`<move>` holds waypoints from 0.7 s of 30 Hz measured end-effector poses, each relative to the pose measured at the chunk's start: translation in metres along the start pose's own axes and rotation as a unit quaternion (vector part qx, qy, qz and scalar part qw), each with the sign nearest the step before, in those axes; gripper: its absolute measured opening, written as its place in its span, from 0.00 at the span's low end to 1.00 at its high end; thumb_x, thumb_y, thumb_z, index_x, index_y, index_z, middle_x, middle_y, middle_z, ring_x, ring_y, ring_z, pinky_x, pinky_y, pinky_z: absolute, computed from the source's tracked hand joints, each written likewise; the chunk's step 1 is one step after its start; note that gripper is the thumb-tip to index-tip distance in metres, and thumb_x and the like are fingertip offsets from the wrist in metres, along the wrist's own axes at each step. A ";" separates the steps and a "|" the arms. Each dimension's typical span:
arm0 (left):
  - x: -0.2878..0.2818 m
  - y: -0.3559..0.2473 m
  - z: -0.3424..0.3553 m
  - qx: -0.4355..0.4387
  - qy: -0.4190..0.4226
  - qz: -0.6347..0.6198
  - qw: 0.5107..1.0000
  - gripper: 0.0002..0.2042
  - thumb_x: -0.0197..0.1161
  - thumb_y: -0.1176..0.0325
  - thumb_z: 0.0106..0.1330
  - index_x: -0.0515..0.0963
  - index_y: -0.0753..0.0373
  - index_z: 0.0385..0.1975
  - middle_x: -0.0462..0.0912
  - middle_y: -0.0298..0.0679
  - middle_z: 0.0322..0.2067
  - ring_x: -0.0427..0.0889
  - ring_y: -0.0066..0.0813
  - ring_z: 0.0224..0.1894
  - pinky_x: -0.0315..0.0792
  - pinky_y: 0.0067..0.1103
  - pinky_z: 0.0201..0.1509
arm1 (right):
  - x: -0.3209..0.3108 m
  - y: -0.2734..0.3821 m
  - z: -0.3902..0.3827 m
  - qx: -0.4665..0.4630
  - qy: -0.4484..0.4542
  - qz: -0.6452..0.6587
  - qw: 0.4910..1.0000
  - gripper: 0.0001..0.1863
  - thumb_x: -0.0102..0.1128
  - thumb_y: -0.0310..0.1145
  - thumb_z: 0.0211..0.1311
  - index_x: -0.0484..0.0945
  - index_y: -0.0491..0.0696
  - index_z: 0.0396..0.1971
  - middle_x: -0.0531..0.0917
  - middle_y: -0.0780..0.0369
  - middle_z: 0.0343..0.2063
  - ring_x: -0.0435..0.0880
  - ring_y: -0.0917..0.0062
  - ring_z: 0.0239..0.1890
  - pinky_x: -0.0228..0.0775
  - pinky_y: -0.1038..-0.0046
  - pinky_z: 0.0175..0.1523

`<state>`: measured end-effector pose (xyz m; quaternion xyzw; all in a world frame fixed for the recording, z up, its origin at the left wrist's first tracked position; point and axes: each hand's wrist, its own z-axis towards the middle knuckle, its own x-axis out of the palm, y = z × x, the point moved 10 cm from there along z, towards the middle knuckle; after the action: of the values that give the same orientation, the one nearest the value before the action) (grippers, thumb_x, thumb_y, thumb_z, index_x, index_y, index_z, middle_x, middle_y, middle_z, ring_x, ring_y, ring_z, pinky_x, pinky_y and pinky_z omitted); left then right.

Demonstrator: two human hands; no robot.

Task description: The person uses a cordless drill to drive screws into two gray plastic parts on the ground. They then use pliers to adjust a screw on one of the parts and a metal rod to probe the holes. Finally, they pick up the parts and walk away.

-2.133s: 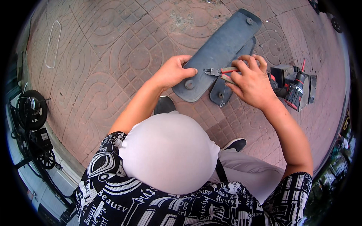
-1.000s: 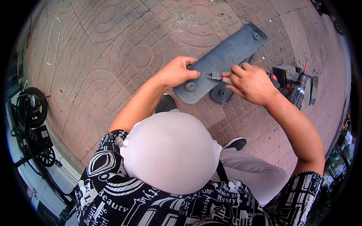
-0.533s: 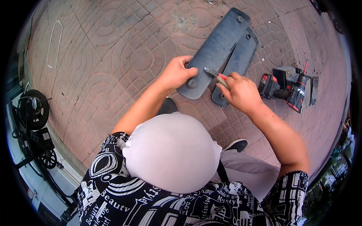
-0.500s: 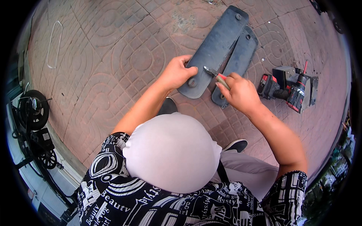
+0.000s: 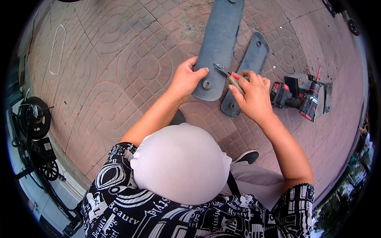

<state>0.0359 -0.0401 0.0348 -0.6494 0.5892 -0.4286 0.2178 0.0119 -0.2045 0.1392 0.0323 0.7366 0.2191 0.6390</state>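
My left hand (image 5: 184, 77) grips the long dark grey plate (image 5: 220, 35), thumb on its face; the plate has a round fitting at each end and points up and slightly right, held over the paving. My right hand (image 5: 254, 95) is closed on pliers (image 5: 234, 77) with red and pale handles, their dark jaws at or just over the plate's surface, right of my left thumb; I cannot tell whether they bite. A second, narrower grey plate (image 5: 254, 53) lies on the paving to the right, partly behind my right hand and the pliers.
Right of my hands a red-and-black cordless drill (image 5: 307, 105) lies by an angular metal piece (image 5: 295, 83). A black two-wheeler (image 5: 37, 115) stands along the left edge. A pale loop (image 5: 59, 47) lies upper left on the patterned paving (image 5: 131, 47). My shoe (image 5: 248, 156) is below.
The held plate has swung to point more upward and moved up, separating from the narrower plate. My right hand and pliers have moved slightly up; both hands keep their grip.
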 end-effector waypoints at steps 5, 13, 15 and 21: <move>0.001 -0.003 -0.003 0.005 0.002 0.013 1.000 0.19 0.64 0.73 0.61 0.74 0.72 0.52 0.82 0.40 0.41 0.80 0.22 0.39 0.75 0.20 0.44 | -0.002 -0.001 -0.001 -0.008 0.017 -0.055 0.998 0.14 0.64 0.44 0.58 0.84 0.49 0.33 0.78 0.60 0.47 0.74 0.67 0.48 0.54 0.59 0.57; 0.005 -0.001 -0.003 0.003 0.018 0.036 0.999 0.18 0.63 0.73 0.61 0.75 0.70 0.52 0.82 0.38 0.41 0.80 0.20 0.39 0.74 0.19 0.45 | -0.007 0.004 -0.001 -0.041 0.009 -0.098 0.994 0.13 0.65 0.44 0.56 0.83 0.51 0.32 0.76 0.62 0.51 0.71 0.68 0.51 0.51 0.58 0.59; 0.006 -0.001 -0.003 0.005 0.018 0.034 0.999 0.18 0.62 0.74 0.61 0.76 0.70 0.51 0.82 0.38 0.41 0.80 0.20 0.39 0.74 0.19 0.44 | -0.007 0.004 -0.001 -0.048 0.012 -0.108 0.993 0.12 0.65 0.44 0.55 0.83 0.51 0.32 0.76 0.62 0.51 0.71 0.68 0.52 0.51 0.58 0.59; 0.006 0.001 -0.004 0.007 0.018 0.025 0.999 0.18 0.60 0.76 0.60 0.76 0.71 0.51 0.82 0.39 0.41 0.81 0.21 0.38 0.76 0.19 0.41 | -0.009 0.012 0.001 -0.086 0.020 -0.148 0.985 0.12 0.65 0.44 0.54 0.82 0.53 0.32 0.76 0.64 0.51 0.70 0.69 0.52 0.50 0.59 0.59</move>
<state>0.0319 -0.0450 0.0378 -0.6250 0.6060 -0.4387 0.2228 0.0117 -0.1957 0.1518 -0.1370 0.7242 0.1852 0.6499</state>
